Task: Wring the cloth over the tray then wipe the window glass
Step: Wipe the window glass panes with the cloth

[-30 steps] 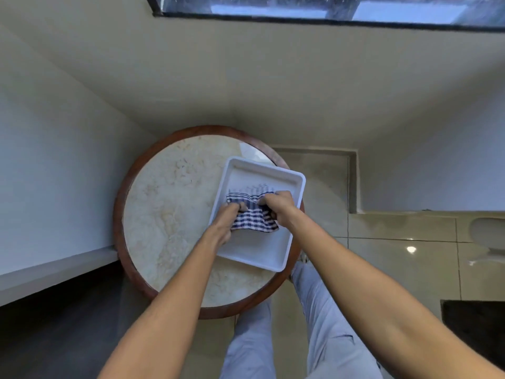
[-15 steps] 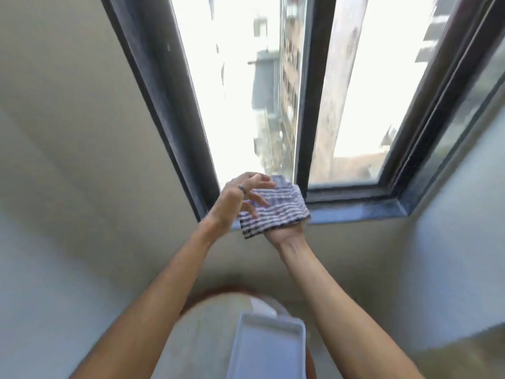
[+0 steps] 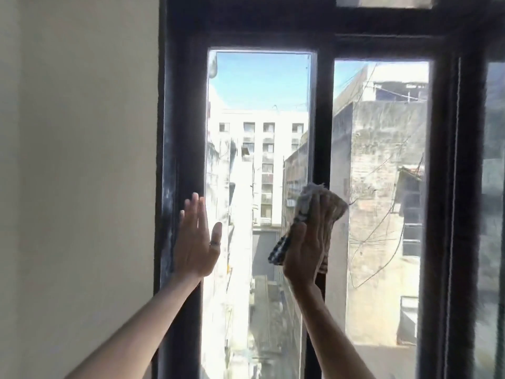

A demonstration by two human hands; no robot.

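My right hand (image 3: 307, 242) presses the blue-and-white checked cloth (image 3: 308, 199) flat against the window, over the dark upright bar between two panes. The cloth shows above my fingertips and at the thumb side. My left hand (image 3: 196, 239) is open, palm forward and fingers together, resting on the dark left frame at the edge of the left glass pane (image 3: 259, 160). The right glass pane (image 3: 382, 187) lies just beyond the cloth. The tray is out of view.
The dark window frame (image 3: 180, 105) runs up the left and across the top. A pale wall (image 3: 82, 160) fills the left side. A further pane (image 3: 494, 187) sits at the far right. Buildings and sky show through the glass.
The view has swung up from the tray on the round table to the window. The cloth went from both hands to my right hand alone, now against the glass; my left hand moved to the frame.
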